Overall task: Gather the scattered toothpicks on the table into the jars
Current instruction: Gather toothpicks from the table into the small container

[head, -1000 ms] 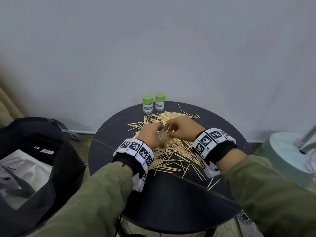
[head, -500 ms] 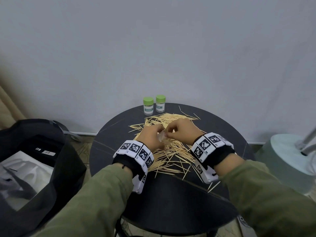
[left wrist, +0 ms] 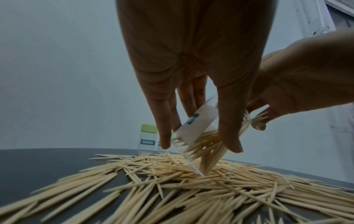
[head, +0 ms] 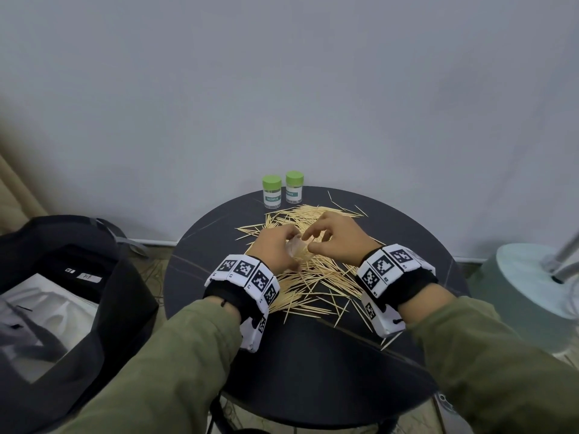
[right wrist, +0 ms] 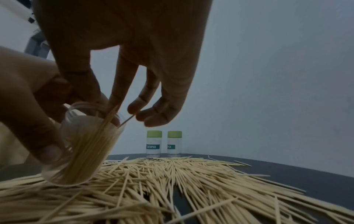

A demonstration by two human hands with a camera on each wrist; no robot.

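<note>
My left hand [head: 275,245] grips a clear open jar [head: 296,249], tilted, its bottom edge resting on the toothpick pile [head: 313,277]. In the left wrist view the jar [left wrist: 197,125] sits between thumb and fingers, with many toothpicks inside. My right hand [head: 332,236] is at the jar's mouth. In the right wrist view its thumb and index finger [right wrist: 116,103] pinch a few toothpicks that reach into the jar [right wrist: 86,144]. Loose toothpicks [right wrist: 172,181] cover the middle of the round black table [head: 313,371].
Two jars with green caps [head: 272,192] [head: 294,187] stand side by side at the table's far edge, against the grey wall. An open black bag [head: 62,277] sits on the floor at left. A pale green lamp base [head: 526,283] stands at right.
Both hands stay over the pile with the jar between them. The right hand's fingers have shifted slightly at the jar's mouth.
</note>
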